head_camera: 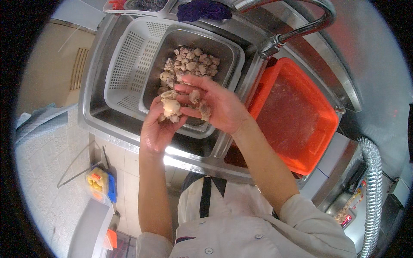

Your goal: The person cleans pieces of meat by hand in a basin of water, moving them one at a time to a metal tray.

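My left hand (155, 127) cups several pale chunks of what looks like chopped chicken (171, 107) against its fingers. Palm up beside it, my right hand (222, 104) carries a few smaller meat pieces (204, 109) on its fingers. The fingertips of the two hands come close together over the near part of a steel pan (222, 38). A heap of similar meat chunks (190, 63) lies in that pan. The pan sits inside a white perforated plastic basket (124, 69), set in a stainless steel sink (100, 93). My hands hide part of the heap and the pan's near side.
Right of the pan, an orange plastic tub (290, 119) holds reddish liquid. A curved metal faucet (306, 30) arches above the sink's far right. A dark purple cloth (204, 10) lies at the back rim. A ribbed silver hose (372, 193) runs along the right.
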`<state>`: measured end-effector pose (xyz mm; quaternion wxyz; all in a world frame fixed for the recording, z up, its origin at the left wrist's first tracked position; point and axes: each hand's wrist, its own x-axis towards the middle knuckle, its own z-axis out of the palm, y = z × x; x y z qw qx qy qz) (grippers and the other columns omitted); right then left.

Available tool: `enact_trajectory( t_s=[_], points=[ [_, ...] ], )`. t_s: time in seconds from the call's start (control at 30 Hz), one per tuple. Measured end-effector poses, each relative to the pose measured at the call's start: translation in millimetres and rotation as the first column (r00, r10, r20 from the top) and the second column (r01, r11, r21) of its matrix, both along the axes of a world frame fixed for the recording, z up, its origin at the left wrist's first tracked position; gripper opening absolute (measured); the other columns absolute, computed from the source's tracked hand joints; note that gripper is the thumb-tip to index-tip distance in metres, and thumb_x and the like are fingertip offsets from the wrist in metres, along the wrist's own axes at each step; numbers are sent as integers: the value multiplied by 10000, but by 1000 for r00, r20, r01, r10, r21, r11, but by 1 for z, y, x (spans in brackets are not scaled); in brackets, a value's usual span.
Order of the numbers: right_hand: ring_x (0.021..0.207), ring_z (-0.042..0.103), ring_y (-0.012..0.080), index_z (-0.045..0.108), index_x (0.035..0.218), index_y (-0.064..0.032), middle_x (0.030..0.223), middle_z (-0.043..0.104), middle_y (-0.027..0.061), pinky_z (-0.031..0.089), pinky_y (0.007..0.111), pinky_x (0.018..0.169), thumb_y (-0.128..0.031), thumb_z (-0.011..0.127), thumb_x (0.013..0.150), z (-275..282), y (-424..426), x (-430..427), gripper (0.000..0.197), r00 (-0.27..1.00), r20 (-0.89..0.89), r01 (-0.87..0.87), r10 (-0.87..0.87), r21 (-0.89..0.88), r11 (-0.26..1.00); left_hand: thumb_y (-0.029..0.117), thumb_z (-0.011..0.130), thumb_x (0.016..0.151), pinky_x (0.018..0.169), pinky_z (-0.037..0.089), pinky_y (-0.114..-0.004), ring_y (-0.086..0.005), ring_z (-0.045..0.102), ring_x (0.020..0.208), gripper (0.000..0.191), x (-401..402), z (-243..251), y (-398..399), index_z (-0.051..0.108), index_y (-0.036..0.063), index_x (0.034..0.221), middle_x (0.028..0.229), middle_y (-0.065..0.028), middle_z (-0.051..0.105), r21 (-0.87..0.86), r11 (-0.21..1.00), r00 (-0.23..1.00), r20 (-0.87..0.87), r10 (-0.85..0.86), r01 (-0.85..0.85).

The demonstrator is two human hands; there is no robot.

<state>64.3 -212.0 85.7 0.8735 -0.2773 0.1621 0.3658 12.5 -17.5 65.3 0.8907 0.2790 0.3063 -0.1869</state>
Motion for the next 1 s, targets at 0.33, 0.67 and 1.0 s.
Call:
enact_trajectory(
  t_s=[0.33, 0.67, 1.0],
  points=[
    [1230, 546, 240, 509, 1412, -106, 1369, 545, 112, 480, 429, 1013, -444, 430, 1051, 1, 6, 10, 500, 996, -53, 53, -69, -262, 964, 191, 626, 940, 853, 602, -449, -256, 627, 1080, 381, 4, 2, -3, 514, 117, 1297, 1215, -112, 607, 46, 999, 999, -23, 25, -24],
    [1046, 654, 204, 507, 1409, -88, 1213, 644, 87, 579, 377, 830, -292, 656, 929, -14, 15, -2, 543, 953, 134, -174, 270, -486, 857, 224, 609, 936, 820, 610, -400, -253, 645, 1048, 435, 8, 9, -6, 531, 68, 1334, 1192, -110, 627, 223, 955, 981, -54, -187, 195],
    [1099, 641, 213, 427, 1465, -109, 1253, 612, 77, 584, 408, 905, -114, 679, 885, -7, 10, -1, 632, 985, 107, -90, 138, -367, 926, 173, 485, 971, 940, 571, -526, -331, 538, 1277, 485, 3, 8, 7, 446, 52, 1439, 1455, -160, 486, -127, 992, 1000, 25, -5, 9]
  ],
)
